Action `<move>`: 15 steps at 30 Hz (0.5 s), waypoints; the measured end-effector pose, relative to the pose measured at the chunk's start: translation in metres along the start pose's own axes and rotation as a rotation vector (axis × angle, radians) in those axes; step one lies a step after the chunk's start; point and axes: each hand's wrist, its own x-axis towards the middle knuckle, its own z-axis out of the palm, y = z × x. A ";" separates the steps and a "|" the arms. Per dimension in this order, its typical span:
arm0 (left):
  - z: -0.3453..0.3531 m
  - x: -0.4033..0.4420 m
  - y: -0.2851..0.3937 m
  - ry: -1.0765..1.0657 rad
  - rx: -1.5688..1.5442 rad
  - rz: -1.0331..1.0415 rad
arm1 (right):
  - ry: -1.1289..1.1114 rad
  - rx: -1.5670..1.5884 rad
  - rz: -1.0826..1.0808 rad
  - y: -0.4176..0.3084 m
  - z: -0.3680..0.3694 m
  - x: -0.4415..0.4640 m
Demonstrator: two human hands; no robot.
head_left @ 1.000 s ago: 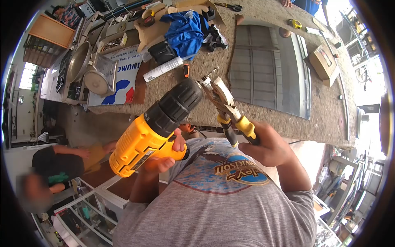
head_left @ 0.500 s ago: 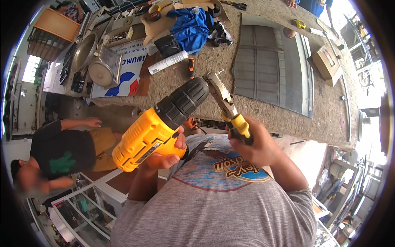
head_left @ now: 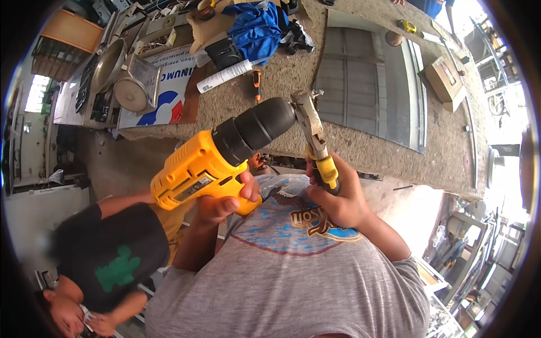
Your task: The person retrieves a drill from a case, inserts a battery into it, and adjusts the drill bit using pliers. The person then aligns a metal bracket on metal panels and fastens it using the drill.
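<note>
My left hand (head_left: 228,200) is wrapped round the grip of a yellow and black drill (head_left: 194,172), whose black chuck (head_left: 262,125) points up and to the right. In my right hand (head_left: 340,197) are pliers with yellow and black handles (head_left: 326,172). Their metal jaws (head_left: 307,115) are at the tip of the chuck, on a small metal piece that is too small to make out. Behind the chuck, an orange and black screwdriver (head_left: 257,81) lies on the worktable (head_left: 282,84).
A glass panel (head_left: 369,84), a cardboard box (head_left: 445,81), a yellow tape measure (head_left: 407,26), a white tube (head_left: 224,76) and a blue cloth (head_left: 253,31) lie on the table. At the lower left is another person in a dark shirt (head_left: 112,253).
The plier handles have closed together, and the jaws now stand more upright at the chuck. The drill has tilted flatter. The other person has come closer on the left.
</note>
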 end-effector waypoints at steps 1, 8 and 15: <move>-0.004 -0.001 0.000 0.006 -0.039 -0.026 | 0.022 -0.003 -0.004 0.001 0.000 -0.002; -0.007 0.009 -0.004 -0.006 0.056 -0.125 | 0.150 -0.008 0.046 0.005 -0.003 -0.011; -0.008 0.026 -0.012 -0.177 -0.030 -0.095 | 0.211 0.004 0.014 0.007 -0.012 -0.016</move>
